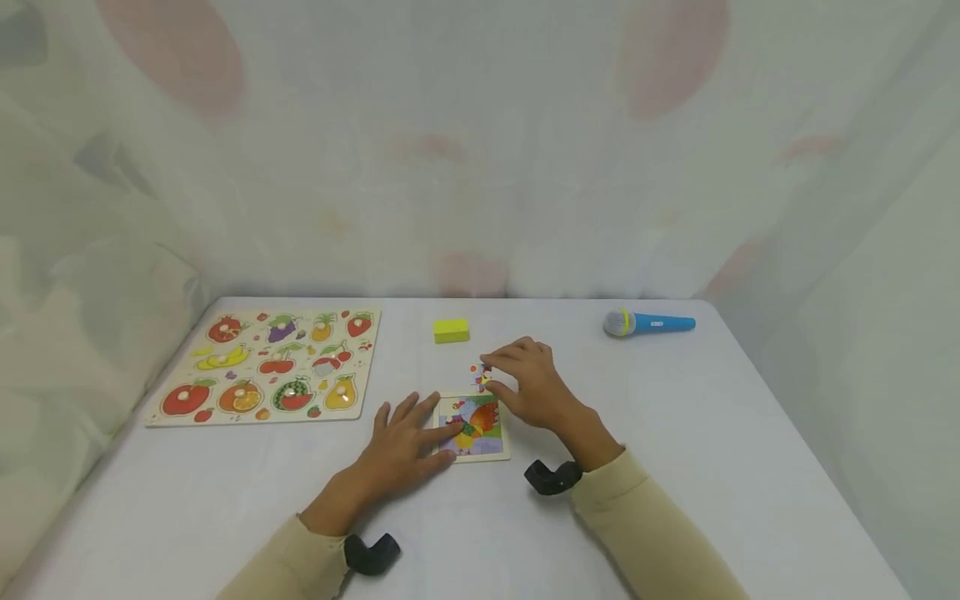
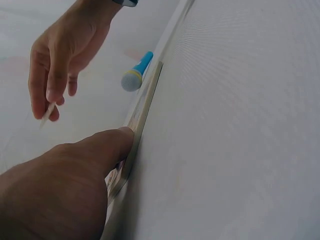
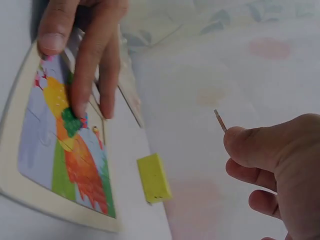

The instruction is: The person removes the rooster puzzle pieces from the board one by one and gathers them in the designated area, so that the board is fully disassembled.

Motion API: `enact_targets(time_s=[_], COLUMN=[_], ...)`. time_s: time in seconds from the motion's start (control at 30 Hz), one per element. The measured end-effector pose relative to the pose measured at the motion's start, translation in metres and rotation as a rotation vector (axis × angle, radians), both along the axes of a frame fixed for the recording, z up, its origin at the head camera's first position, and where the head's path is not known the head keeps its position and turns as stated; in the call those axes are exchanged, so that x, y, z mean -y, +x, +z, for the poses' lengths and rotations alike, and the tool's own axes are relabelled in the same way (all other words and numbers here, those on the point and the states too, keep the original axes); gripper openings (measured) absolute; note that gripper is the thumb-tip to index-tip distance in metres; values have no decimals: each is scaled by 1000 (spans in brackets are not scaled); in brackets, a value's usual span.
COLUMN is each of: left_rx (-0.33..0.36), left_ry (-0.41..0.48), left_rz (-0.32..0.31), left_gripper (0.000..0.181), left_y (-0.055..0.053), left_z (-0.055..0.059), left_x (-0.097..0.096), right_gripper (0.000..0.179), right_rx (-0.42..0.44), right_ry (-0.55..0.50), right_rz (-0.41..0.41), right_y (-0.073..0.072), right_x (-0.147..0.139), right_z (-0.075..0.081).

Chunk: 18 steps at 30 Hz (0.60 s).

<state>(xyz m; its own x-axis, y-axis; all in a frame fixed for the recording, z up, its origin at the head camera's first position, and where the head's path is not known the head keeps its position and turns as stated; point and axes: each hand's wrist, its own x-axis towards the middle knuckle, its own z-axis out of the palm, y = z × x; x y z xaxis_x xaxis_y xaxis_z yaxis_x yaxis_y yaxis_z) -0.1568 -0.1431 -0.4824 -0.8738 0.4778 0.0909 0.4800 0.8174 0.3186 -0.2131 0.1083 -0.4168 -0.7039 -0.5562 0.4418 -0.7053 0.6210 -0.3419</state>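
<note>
A small square jigsaw puzzle with a pale wooden frame and a colourful bird picture lies flat on the table. My left hand rests on its left side, fingers spread; one fingertip touches the picture and the thumb lies at the frame's lower edge. Between thumb and fingertips, my right hand pinches a thin printed puzzle piece above the puzzle's top edge. Seen edge-on in the right wrist view, that puzzle piece is clear of the board. In the same view, a gap shows in the picture beside the left fingers.
A large fruit peg puzzle lies at the table's left. Behind the small puzzle sits a yellow block. A blue toy microphone lies at the back right. White patterned cloth hangs behind the table.
</note>
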Motion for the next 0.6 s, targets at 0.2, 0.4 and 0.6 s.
enact_targets(time_s=[0.2,0.4,0.6], left_rx=[20,41,34], left_ry=[9,20,27], left_rz=[-2,4,7], left_gripper=[47,48,48], left_y=[0,0,0], left_z=[-1,-1,0], left_x=[1,1,2], right_gripper=[37,38,40], right_rx=[-42,-84,-102], right_ry=[-47,-97,-128], right_rz=[-7,-3,-17], right_y=[3,6,6], right_x=[-19,-38,-57], right_z=[9,14,14])
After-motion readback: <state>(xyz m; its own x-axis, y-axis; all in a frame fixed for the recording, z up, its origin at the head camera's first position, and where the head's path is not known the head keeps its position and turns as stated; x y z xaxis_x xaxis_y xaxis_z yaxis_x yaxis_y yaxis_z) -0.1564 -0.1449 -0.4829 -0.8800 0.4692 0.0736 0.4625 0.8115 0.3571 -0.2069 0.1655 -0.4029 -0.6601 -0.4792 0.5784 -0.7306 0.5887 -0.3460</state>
